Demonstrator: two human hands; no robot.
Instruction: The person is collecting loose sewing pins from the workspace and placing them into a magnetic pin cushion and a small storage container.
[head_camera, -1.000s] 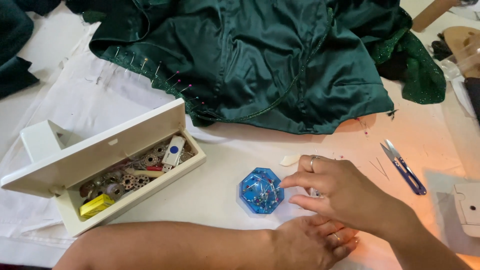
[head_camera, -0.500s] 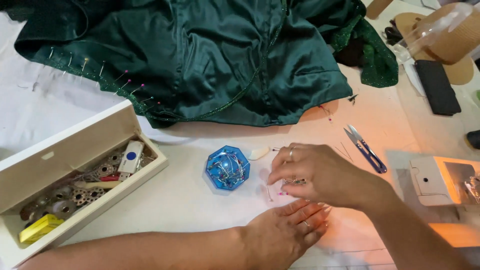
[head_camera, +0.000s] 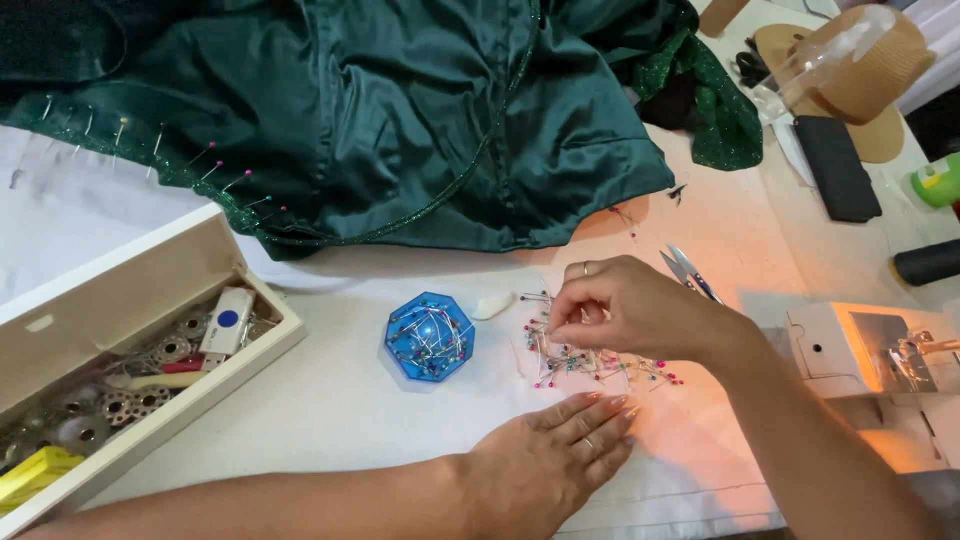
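Her right hand pinches among loose pins just beneath it; the left hand lies open, flat on the worktop, the blue pin box beyond its fingertips.

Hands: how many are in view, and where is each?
2. The right hand pinches at the loose pins; the left hand lies flat on the white cloth below them.

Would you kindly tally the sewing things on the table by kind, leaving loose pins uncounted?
Blue pin box: 1
Wooden box: 1
Thread snips: 1
Green satin garment: 1
Sewing machine: 1
Total: 5
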